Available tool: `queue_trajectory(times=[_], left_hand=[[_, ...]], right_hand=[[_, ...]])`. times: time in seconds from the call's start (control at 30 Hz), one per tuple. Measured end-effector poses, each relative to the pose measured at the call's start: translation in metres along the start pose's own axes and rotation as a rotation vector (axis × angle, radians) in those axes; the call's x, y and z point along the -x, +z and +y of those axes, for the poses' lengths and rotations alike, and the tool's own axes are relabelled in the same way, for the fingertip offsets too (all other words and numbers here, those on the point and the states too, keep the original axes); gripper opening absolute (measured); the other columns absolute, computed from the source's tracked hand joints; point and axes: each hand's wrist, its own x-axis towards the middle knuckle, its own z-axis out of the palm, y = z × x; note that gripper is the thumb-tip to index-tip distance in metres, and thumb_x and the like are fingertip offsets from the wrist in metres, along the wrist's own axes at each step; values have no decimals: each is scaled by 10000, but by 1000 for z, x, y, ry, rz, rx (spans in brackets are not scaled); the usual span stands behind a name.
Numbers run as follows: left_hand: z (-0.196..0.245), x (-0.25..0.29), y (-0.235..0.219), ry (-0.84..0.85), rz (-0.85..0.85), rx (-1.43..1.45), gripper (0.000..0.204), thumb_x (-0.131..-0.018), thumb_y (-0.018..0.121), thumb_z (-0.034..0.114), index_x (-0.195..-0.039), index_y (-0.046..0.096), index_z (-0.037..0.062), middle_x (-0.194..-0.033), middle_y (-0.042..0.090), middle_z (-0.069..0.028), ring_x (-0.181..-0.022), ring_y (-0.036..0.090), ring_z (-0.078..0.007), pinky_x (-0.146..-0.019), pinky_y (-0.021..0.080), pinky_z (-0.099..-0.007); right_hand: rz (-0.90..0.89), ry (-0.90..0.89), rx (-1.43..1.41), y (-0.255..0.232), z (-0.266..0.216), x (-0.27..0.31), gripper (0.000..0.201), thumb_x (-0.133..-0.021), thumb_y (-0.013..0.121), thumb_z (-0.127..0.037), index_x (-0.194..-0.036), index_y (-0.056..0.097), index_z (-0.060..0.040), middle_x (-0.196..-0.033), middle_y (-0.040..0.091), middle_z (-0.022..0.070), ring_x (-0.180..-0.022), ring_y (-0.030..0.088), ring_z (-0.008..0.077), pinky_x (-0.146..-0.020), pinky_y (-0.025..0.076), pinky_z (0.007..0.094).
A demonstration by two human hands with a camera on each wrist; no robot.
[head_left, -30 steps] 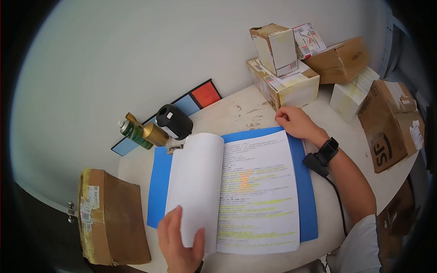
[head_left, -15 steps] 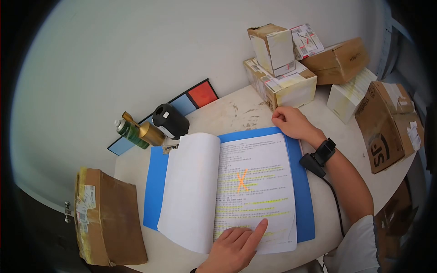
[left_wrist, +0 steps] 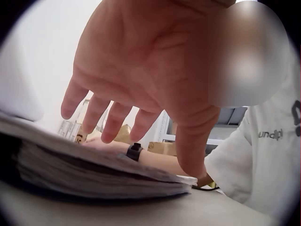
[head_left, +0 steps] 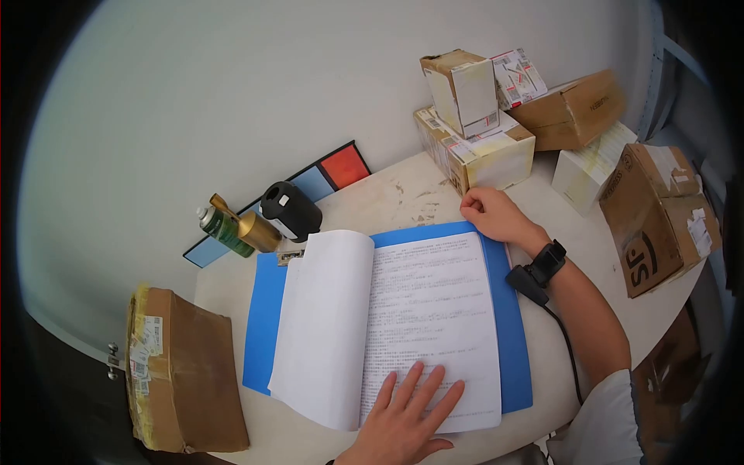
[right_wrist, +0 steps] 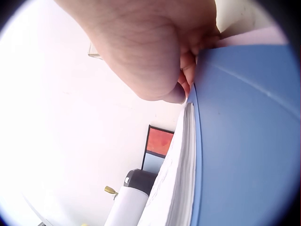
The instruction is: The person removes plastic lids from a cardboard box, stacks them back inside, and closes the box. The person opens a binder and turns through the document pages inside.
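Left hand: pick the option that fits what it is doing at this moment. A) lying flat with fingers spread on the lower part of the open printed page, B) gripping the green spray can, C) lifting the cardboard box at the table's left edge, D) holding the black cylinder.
A: in the head view the left hand lies with straight, spread fingers on the printed page, apart from everything else on the table.

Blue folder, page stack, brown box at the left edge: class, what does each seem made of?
Blue folder: probably plastic, smooth, evenly coloured. Page stack: white printed paper, matte, thin sheets curling. Brown box: corrugated cardboard, dull, taped and labelled.
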Motion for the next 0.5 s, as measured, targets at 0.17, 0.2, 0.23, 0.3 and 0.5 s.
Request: queue_trajectory(times=[0.17,0.2,0.23,0.3,0.5], left_hand=[[-17,7,13,-17,-116,107,885,-713,833,351,-1483,489,83,-1499,487,-188,-1420,413,-428,-1162,352,-546],[-18,7,12,-18,-116,103,885,-713,833,351,-1483,489,83,-1499,487,-188,-1420,413,-428,-1162,352,-546],[-18,7,10,-8,-124,102,868,-719,831,339,-1474,496,73,-1496,490,-186,-1411,422,-425,-1150,362,-543],[-16,5,8,3,-130,110,851,-724,829,326,-1465,502,63,-1493,494,-184,-1403,431,-422,-1139,372,-541],[-23,4,9,-17,-115,161,793,-747,827,253,-1447,517,47,-1462,517,-181,-1339,480,-425,-1053,426,-540]], right_hand=[[0,15,-24,-1,-1,2,176,-916,642,-174,-973,716,-24,-911,744,118,-868,710,265,-799,548,368],[1,23,-4,-2,-3,2,177,-916,643,-174,-974,716,-23,-916,746,121,-874,713,267,-800,549,371],[-2,33,19,-3,-5,2,178,-916,644,-174,-975,716,-22,-921,748,124,-879,715,269,-801,550,374],[-1,31,23,-4,-6,3,180,-917,644,-176,-975,716,-21,-926,749,127,-882,716,272,-803,550,377],[2,23,14,-4,-6,3,185,-915,643,-179,-973,717,-20,-924,750,132,-879,717,276,-802,551,381]])
